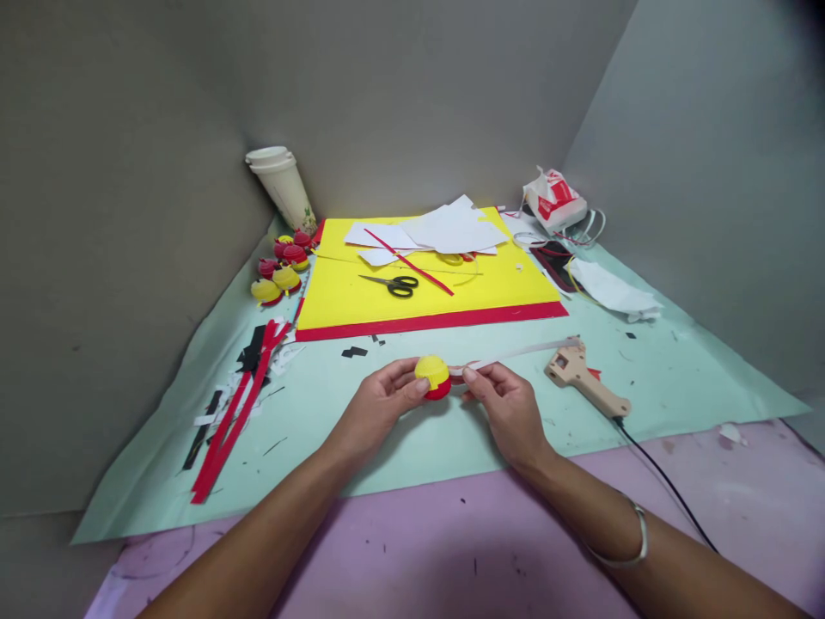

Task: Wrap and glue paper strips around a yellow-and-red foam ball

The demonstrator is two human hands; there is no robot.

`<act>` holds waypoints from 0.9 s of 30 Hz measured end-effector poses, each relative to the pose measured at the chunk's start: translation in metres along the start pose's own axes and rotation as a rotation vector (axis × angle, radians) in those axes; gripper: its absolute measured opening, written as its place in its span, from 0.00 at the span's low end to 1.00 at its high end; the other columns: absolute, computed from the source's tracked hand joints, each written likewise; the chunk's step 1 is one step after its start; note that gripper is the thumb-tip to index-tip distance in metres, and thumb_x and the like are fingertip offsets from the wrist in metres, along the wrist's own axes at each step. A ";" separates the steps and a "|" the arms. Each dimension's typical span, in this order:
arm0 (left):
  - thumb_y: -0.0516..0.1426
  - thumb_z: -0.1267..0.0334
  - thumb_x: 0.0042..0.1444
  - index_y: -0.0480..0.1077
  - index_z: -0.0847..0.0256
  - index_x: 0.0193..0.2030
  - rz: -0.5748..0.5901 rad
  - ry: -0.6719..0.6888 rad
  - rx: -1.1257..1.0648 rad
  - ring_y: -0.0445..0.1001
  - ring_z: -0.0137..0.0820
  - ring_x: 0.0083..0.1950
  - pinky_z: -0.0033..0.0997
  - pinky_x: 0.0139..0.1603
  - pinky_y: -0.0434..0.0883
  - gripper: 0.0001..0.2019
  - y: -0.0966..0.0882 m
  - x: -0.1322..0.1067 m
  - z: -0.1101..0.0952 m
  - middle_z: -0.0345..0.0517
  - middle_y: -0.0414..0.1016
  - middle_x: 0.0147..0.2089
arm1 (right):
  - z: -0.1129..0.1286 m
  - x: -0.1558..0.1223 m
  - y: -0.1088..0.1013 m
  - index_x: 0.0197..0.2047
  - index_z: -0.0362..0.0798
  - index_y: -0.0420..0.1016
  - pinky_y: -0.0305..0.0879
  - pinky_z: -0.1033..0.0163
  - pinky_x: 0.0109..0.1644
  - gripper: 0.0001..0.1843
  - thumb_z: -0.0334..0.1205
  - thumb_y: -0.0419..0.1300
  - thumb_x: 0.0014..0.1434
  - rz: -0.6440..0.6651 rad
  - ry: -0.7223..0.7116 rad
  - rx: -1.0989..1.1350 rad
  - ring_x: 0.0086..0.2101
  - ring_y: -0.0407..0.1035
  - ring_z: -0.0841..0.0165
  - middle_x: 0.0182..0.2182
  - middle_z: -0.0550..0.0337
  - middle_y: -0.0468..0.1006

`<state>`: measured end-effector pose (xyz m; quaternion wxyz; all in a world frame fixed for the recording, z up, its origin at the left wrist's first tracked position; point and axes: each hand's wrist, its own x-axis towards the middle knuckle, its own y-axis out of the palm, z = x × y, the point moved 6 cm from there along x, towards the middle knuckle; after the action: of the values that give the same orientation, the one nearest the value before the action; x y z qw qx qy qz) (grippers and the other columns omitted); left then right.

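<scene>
My left hand (387, 395) is closed around a small round ball (431, 375), yellow above and red below, pinched between thumb and fingers. Just to its right, my right hand (506, 404) pinches a narrow white paper strip (522, 350). One end of the strip reaches the ball's side; whether it is fixed there I cannot tell. Its other end runs off to the right, towards the nozzle of a beige glue gun (589, 383) lying on the sheet. Several similar red and yellow balls (287, 277) sit together at the left.
A yellow board (361, 301) with a red edge carries black scissors (400, 285), white paper (451, 228) and a red strip. Red strips (238, 421) and black scraps lie left. A tilted cup (284, 189) leans at the back; a tissue pack (555, 199) stands at the back right. The glue gun's cord (670, 481) trails rightward.
</scene>
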<state>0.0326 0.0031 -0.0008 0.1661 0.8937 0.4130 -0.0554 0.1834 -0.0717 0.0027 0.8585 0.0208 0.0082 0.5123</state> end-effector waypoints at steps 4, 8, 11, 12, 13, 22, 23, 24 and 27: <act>0.64 0.57 0.55 0.73 0.58 0.53 0.016 0.009 0.001 0.75 0.42 0.55 0.42 0.59 0.67 0.20 0.002 0.000 0.000 0.52 0.77 0.54 | 0.000 -0.001 0.001 0.33 0.49 0.77 0.74 0.56 0.40 0.13 0.50 0.63 0.58 0.006 0.004 0.002 0.37 0.77 0.61 0.37 0.53 0.84; 0.65 0.57 0.53 0.73 0.60 0.54 -0.011 0.029 -0.020 0.74 0.43 0.56 0.43 0.60 0.66 0.21 0.000 0.001 0.000 0.53 0.77 0.54 | 0.000 -0.001 0.002 0.33 0.49 0.78 0.74 0.56 0.40 0.13 0.50 0.63 0.58 0.010 -0.007 -0.001 0.39 0.77 0.61 0.37 0.52 0.84; 0.66 0.58 0.53 0.73 0.60 0.53 -0.023 0.037 -0.040 0.75 0.42 0.55 0.42 0.59 0.66 0.22 -0.001 0.001 0.001 0.54 0.77 0.54 | -0.001 -0.001 0.002 0.34 0.48 0.78 0.73 0.57 0.40 0.13 0.50 0.63 0.58 0.015 -0.013 0.002 0.39 0.77 0.61 0.37 0.52 0.84; 0.66 0.58 0.53 0.73 0.61 0.53 -0.021 0.039 -0.049 0.75 0.42 0.54 0.42 0.59 0.67 0.21 -0.001 0.001 0.001 0.54 0.77 0.53 | -0.001 -0.001 0.002 0.34 0.48 0.78 0.73 0.57 0.41 0.13 0.49 0.62 0.59 0.017 -0.016 0.004 0.40 0.77 0.61 0.37 0.53 0.84; 0.66 0.58 0.53 0.73 0.61 0.52 -0.017 0.038 -0.061 0.76 0.41 0.53 0.42 0.58 0.67 0.21 -0.001 0.001 0.001 0.54 0.77 0.53 | 0.000 -0.001 0.002 0.34 0.48 0.78 0.73 0.58 0.41 0.12 0.49 0.62 0.59 0.018 -0.019 0.005 0.40 0.77 0.61 0.37 0.53 0.84; 0.67 0.61 0.51 0.74 0.63 0.48 -0.009 -0.002 -0.223 0.76 0.35 0.45 0.38 0.53 0.69 0.18 -0.001 0.000 -0.002 0.51 0.78 0.46 | 0.001 0.000 -0.003 0.35 0.48 0.77 0.70 0.60 0.40 0.14 0.51 0.61 0.59 -0.005 0.031 -0.014 0.34 0.73 0.66 0.36 0.54 0.83; 0.67 0.62 0.52 0.74 0.64 0.48 0.006 -0.003 -0.232 0.76 0.34 0.44 0.37 0.52 0.69 0.17 -0.001 0.001 -0.002 0.52 0.78 0.46 | 0.002 0.000 -0.003 0.35 0.48 0.77 0.70 0.60 0.40 0.14 0.51 0.61 0.60 0.005 0.039 -0.015 0.34 0.73 0.66 0.36 0.54 0.83; 0.66 0.62 0.53 0.74 0.64 0.48 0.021 -0.002 -0.242 0.76 0.34 0.44 0.36 0.52 0.69 0.17 0.000 0.001 -0.002 0.52 0.78 0.46 | 0.004 -0.001 -0.002 0.35 0.48 0.77 0.70 0.60 0.40 0.14 0.51 0.61 0.60 0.013 0.047 -0.019 0.33 0.73 0.66 0.36 0.54 0.83; 0.64 0.63 0.55 0.74 0.66 0.49 0.049 -0.010 -0.273 0.76 0.34 0.44 0.35 0.51 0.70 0.15 0.000 0.001 -0.001 0.54 0.78 0.46 | 0.008 -0.002 0.000 0.34 0.48 0.77 0.70 0.60 0.39 0.15 0.52 0.61 0.59 0.019 0.074 -0.046 0.31 0.72 0.67 0.35 0.54 0.83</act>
<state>0.0331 0.0041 -0.0004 0.2895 0.8723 0.3941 0.0008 0.1823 -0.0735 0.0108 0.8529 -0.0177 0.0282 0.5210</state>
